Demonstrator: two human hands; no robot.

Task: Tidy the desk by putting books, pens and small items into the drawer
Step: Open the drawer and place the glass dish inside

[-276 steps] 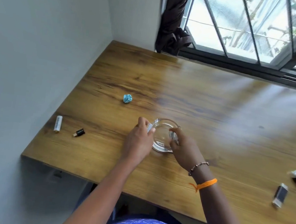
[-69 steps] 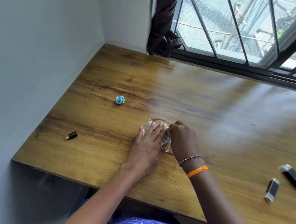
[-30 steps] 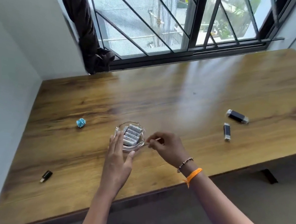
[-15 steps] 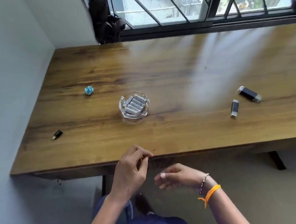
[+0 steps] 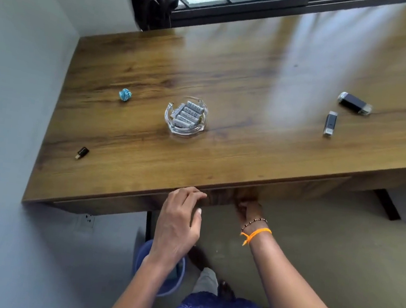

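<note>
Wooden drawer front [image 5: 219, 200] under both hands

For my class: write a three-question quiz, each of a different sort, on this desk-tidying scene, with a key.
1. True or false: the batteries lie loose on the desk, outside the glass dish.
2. Multiple choice: the small black adapter lies (A) beside the flash drives, (B) near the desk's front left corner, (C) in the dish.
3. Fill in: the right hand reaches under the desk's front ____, while the left hand touches it with its fingertips.

Key
1. False; they lie in the dish.
2. B; the two flash drives lie far to the right, and the blue paper ball lies left of the dish.
3. edge
</note>
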